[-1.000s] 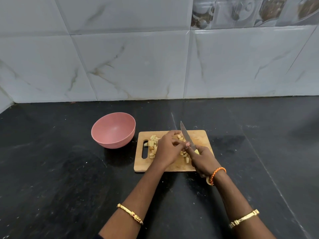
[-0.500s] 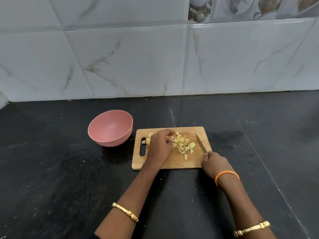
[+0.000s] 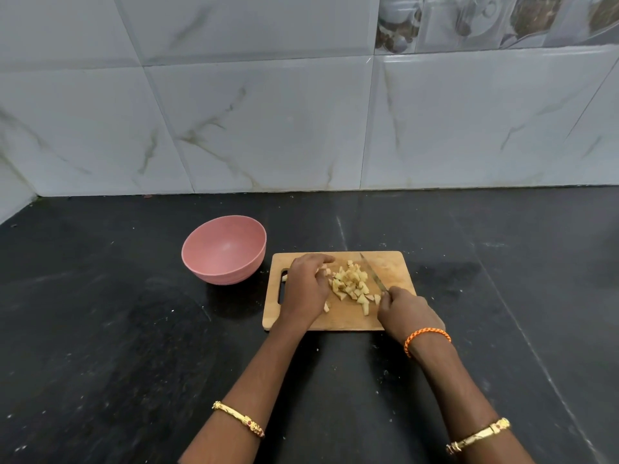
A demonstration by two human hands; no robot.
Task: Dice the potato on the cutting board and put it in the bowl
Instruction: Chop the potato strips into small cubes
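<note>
A wooden board (image 3: pixel 392 262) lies on the black worktop (image 3: pixel 100 329), its handle slot to the left. In the middle of the board sits a heap of potato dice (image 3: pixel 351 283), with a few stray pieces near the front edge and one beside the slot.

The left hand (image 3: pixel 306 289) rests on the board just left of the heap, fingers loosely curved toward the dice; its grip looks relaxed and holds nothing that can be seen. The right hand (image 3: pixel 407 313) is at the board's front right corner, its grip closed round the handle of a knife (image 3: pixel 373 272). The blade slants away along the right side of the heap, close to the dice.

A pink bowl (image 3: pixel 224 249) stands on the worktop just left of the board, with no potato inside. Marbled tiles (image 3: pixel 268 128) rise behind.
</note>
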